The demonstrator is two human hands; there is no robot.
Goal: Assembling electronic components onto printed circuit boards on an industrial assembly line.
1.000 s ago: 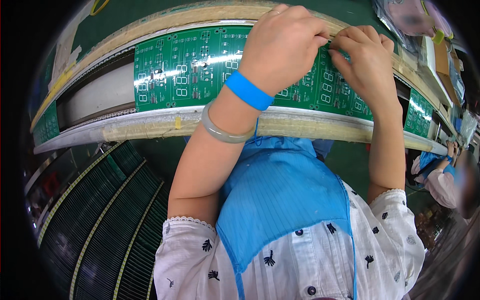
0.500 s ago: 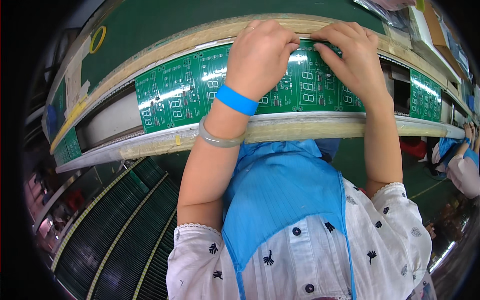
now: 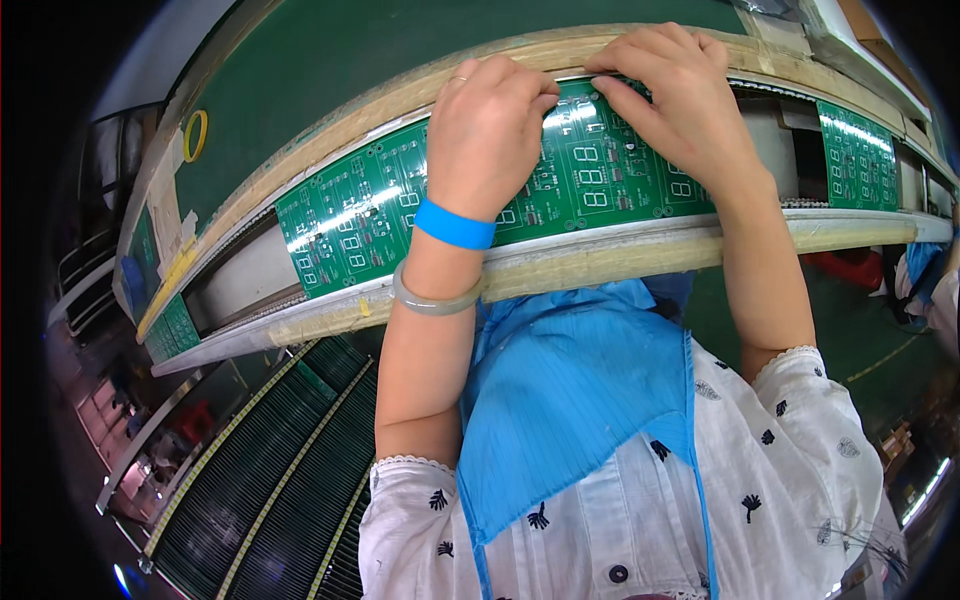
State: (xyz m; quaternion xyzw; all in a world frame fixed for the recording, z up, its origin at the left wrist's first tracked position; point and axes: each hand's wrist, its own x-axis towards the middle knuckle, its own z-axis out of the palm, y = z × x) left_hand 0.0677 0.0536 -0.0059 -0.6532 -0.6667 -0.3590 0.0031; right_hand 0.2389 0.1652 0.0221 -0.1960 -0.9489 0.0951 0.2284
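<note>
A long green circuit board (image 3: pixel 350 215) with white digit outlines and small parts lies in the rail track before me. My left hand (image 3: pixel 488 135) reaches over it, fingers curled and thumb and forefinger pinched at its far edge. Close beside it, my right hand (image 3: pixel 680 105) has its thumb and forefinger drawn together at the same edge. Whatever is between the fingertips of either hand is too small or hidden to make out. My left forearm covers part of the board. A blue band (image 3: pixel 455 224) and a pale bangle (image 3: pixel 437 301) are on that arm.
Another green board (image 3: pixel 860 157) sits farther right in the track, and part of one (image 3: pixel 174 330) at the far left. The near rail (image 3: pixel 600 252) runs between me and the boards. A yellow ring (image 3: pixel 195 136) lies beyond the far rail. Black slotted racks (image 3: pixel 270 470) stand lower left.
My view has tilted and shifted, so the track slants more and both hands appear farther left. My fingertips stay at nearly the same spot on the board's far edge.
</note>
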